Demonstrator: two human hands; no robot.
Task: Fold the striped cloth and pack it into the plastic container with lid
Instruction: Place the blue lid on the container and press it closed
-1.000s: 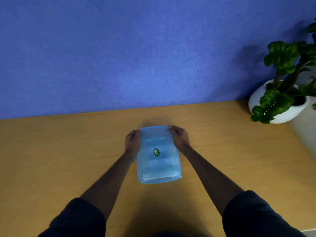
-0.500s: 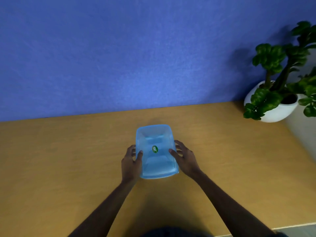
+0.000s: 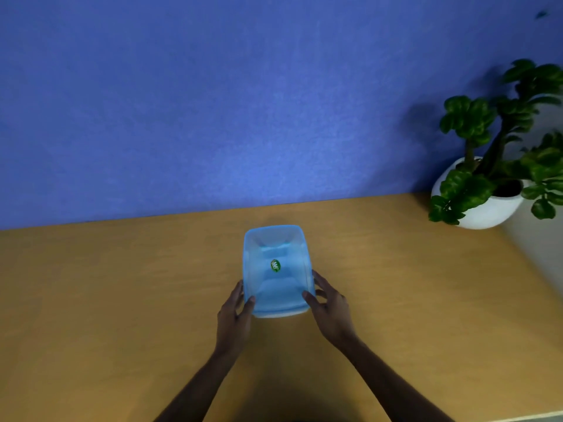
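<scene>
A translucent blue plastic container [image 3: 278, 295] stands on the wooden table [image 3: 115, 300] with its lid on; a green oval sticker [image 3: 275, 265] marks the lid. A pale folded shape shows faintly through the plastic, but I cannot make out stripes. My left hand [image 3: 234, 318] is at the near left corner, thumb on the lid and fingers along the side. My right hand [image 3: 330, 310] mirrors it at the near right corner, thumb tip on the lid, fingers spread beside the wall.
A leafy plant in a white pot [image 3: 484, 210] sits at the table's far right corner. A blue wall [image 3: 213, 102] rises behind the table. The table's near edge runs along the bottom right.
Both hands slid from the lid's far corners back to its near corners. The container has stayed in place; over the last half second the hands barely moved.
</scene>
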